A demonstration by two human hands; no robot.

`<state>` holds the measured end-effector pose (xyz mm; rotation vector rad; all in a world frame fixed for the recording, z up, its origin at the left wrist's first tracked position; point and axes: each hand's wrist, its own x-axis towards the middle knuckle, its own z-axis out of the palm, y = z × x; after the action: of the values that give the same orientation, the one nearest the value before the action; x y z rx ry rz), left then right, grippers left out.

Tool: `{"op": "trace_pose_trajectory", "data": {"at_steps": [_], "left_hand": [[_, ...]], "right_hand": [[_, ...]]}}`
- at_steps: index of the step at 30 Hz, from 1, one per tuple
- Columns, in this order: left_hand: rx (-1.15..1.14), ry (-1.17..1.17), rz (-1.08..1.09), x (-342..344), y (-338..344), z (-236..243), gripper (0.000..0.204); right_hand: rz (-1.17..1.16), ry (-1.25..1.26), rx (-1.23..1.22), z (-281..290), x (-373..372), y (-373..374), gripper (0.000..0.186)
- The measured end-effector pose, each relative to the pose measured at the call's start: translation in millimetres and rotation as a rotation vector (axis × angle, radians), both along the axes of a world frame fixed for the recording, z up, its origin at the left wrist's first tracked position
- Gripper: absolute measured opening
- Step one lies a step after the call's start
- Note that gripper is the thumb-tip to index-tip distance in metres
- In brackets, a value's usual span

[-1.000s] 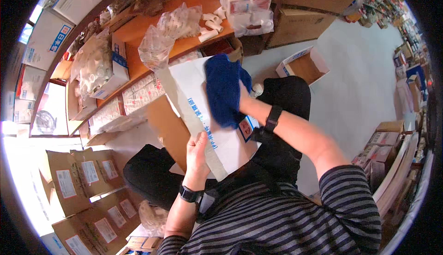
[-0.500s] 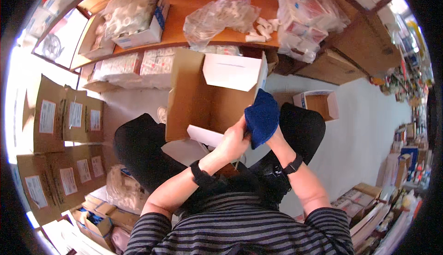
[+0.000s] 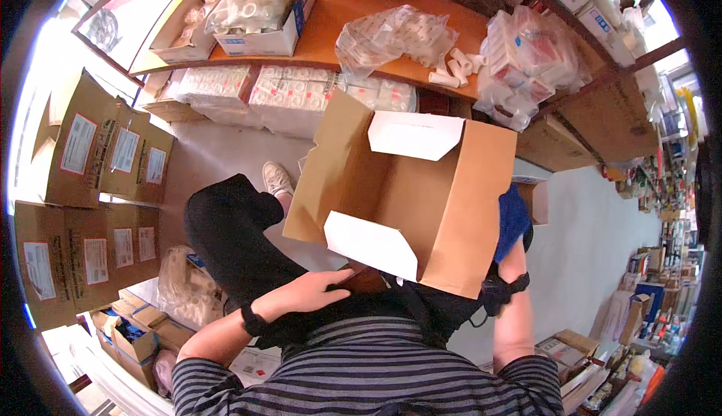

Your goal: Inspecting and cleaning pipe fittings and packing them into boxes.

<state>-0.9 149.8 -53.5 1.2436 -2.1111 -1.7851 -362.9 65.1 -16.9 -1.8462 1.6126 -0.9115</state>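
An open cardboard box [image 3: 414, 190] sits at my lap, brown inside, with two brown flaps and two white flaps spread outward. My right hand [image 3: 513, 259] is at the box's right side and holds a dark blue cloth [image 3: 512, 222], partly hidden behind the right brown flap. The hand's fingertips are covered by the cloth. Below the box's near-left corner, my left hand [image 3: 312, 293] lies over my dark trousers with thumb and fingers apart, holding nothing. The box shows no contents inside.
Ahead stands a wooden shelf [image 3: 323, 44] with a carton of bagged white rolls [image 3: 259, 40], a crumpled plastic bag [image 3: 395, 40] and loose white rolls [image 3: 456, 70]. Stacked cartons [image 3: 83, 149] line the left. A small open box [image 3: 539, 198] is on the floor at right.
The box has shifted right and nearer, and its right brown flap now stands spread out. The blue cloth has moved right with my right hand. My left hand has left the cloth and moved lower left.
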Motion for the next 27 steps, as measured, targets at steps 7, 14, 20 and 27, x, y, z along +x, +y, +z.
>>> {"op": "trace_pose_trajectory", "data": {"at_steps": [7,14,20,27], "left_hand": [[0.941,0.416,0.891,33.9,14.5,-21.9,0.036],[0.978,0.838,1.236,36.9,17.8,-38.4,0.050],[1.182,0.937,1.481,18.7,-6.0,-56.2,0.068],[1.280,1.408,1.359,-31.2,-28.9,-59.9,0.061]], "right_hand": [[0.156,0.440,-0.034,2.1,38.2,-6.1,0.030],[0.179,0.909,0.260,-93.7,20.2,-64.0,0.027],[-0.056,0.091,0.098,-153.6,-15.2,-63.7,0.025],[0.106,0.708,0.172,-175.0,-30.0,-66.0,0.029]]}}
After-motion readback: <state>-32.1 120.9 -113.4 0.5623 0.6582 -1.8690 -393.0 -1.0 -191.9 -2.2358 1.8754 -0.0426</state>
